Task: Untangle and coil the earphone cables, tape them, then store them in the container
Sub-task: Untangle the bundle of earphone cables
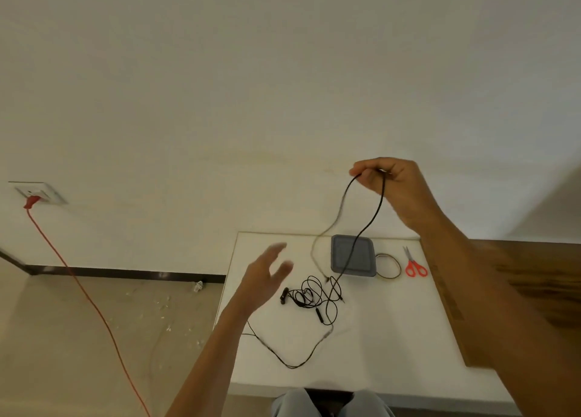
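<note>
My right hand (pixel 391 183) is raised high above the white table (pixel 393 338) and pinches a black earphone cable (pixel 375 215), which hangs down in two strands. Its lower part joins a tangled pile of earphone cables (pixel 314 297) on the table, with earbuds at the pile's left and a loose loop trailing toward the near edge. My left hand (pixel 267 278) hovers blurred over the table's left side, fingers spread, holding nothing. A grey square container (pixel 353 255) sits at the back of the table. Beside it lies a tape roll (pixel 389 266).
Red-handled scissors (pixel 415 264) lie right of the tape roll. A brown wooden surface (pixel 534 290) borders the table on the right. A red cord (pixel 91 303) runs from a wall socket (pixel 37 193) down across the floor at left. My knees show below the table's near edge.
</note>
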